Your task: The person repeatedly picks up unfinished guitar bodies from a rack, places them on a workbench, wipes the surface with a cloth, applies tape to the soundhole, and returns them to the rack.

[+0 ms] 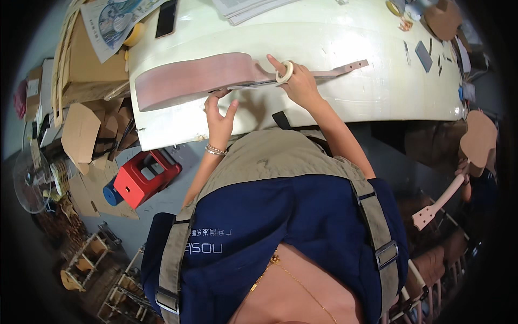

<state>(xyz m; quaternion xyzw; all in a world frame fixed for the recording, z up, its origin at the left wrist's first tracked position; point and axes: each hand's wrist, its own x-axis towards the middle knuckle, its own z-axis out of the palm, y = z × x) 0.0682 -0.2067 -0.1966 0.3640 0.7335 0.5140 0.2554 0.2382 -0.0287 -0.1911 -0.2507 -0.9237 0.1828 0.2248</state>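
An unfinished ukulele (pixel 189 78) of pale pinkish wood lies on its side on the white table (pixel 345 51), its neck pointing right. My right hand (pixel 303 86) is over the neck, with a roll of cream masking tape (pixel 279 79) around its extended index finger. The other right fingers curl in by the neck, partly hidden. A thin pale strip (pixel 245 86) runs along the near edge where body meets neck. My left hand (pixel 219 116) is at the near side of the body, fingertips touching its edge, thumb held apart.
A phone (pixel 166 19) and papers (pixel 253 8) lie at the table's far side. Small tools and a grey block (pixel 423 56) are at the right. A red stool (pixel 148 178) stands on the floor at left. Another person's hand (pixel 465 167) holds an instrument at far right.
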